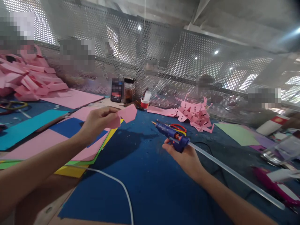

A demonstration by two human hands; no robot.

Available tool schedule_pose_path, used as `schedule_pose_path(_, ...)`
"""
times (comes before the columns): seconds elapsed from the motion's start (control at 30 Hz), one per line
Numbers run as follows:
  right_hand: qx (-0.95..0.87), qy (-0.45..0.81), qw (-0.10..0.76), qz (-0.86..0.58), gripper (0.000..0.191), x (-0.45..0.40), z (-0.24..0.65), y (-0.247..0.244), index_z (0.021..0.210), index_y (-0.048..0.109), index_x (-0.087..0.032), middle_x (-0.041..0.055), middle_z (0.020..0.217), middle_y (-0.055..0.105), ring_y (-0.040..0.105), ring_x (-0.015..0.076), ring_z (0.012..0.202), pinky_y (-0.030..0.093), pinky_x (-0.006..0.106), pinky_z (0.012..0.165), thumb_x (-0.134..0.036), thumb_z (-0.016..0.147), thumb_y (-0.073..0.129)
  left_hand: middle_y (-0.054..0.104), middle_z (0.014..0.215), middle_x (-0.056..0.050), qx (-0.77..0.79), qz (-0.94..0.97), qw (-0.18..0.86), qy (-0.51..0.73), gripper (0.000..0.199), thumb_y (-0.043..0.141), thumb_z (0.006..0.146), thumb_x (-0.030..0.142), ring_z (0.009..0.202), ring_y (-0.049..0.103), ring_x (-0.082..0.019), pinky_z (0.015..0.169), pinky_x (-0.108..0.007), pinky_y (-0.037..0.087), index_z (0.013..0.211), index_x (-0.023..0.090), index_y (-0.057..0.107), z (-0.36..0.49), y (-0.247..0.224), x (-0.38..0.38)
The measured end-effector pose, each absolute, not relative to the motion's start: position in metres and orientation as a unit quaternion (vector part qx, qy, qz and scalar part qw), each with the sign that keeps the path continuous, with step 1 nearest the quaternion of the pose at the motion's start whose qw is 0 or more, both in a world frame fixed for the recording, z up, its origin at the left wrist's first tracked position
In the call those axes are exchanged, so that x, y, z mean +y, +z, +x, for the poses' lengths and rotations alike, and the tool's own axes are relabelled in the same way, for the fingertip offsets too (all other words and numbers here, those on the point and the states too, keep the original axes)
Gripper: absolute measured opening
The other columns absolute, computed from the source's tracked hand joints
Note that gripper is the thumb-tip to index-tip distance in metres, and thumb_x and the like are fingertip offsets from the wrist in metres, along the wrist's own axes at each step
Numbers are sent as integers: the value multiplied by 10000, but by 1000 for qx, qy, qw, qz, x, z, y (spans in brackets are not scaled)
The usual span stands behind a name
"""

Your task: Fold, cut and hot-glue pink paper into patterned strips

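Pinched between the thumb and fingers of my left hand (99, 122) is a folded pink paper piece (128, 113), held above the blue table surface (142, 162). My right hand (185, 156) is wrapped round the handle of a blue glue gun (170, 132). The gun's nozzle points up and left, toward the pink piece but apart from it. A long clear glue stick (234, 173) extends from the back of the gun to the lower right. Under my left forearm lie stacked pink, blue, green and yellow paper sheets (37, 145).
Pink folded strips (35, 75) are heaped at the far left. Behind stand a phone (116, 90), a jar (128, 90) and a red-white cup (145, 103). Dotted pink pieces (195, 114) lie beyond the gun. A white cable (117, 181) crosses the front; a magenta tool (276, 187) lies right.
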State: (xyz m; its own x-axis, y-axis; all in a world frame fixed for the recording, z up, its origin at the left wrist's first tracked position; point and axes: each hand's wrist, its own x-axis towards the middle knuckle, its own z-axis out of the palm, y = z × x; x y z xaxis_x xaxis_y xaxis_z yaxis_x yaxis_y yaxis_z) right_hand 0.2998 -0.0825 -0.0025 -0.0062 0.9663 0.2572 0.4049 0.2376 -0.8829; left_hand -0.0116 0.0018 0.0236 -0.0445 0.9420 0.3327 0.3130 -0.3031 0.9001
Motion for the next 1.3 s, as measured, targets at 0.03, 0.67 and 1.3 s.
schedule_pose_path(0.03, -638, 301, 463, -536, 326, -82, 300, -2, 909, 716, -203, -1, 738, 669, 598, 133, 623, 505, 250, 608, -513, 809, 737, 695, 792, -10, 500, 596, 324, 538, 266, 661, 804, 329, 694, 610, -145, 611, -242, 449, 985, 139, 702, -14, 24, 4)
schedule_pose_path(0.67, -624, 291, 486, -539, 339, -83, 302, 1, 921, 718, -196, 14, 802, 690, 638, 152, 701, 533, 267, 684, -511, 799, 746, 696, 837, -10, 508, 595, 305, 543, 247, 662, 771, 330, 711, 609, -141, 600, -226, 447, 947, 163, 708, -11, 20, 6)
schedule_pose_path(1.3, -709, 250, 420, -508, 281, -91, 299, 6, 910, 681, -205, -19, 685, 614, 531, 122, 582, 433, 219, 528, -484, 879, 664, 700, 836, -10, 490, 704, 278, 432, 275, 615, 837, 406, 763, 621, -178, 673, -256, 459, 956, 181, 717, 4, 6, -8)
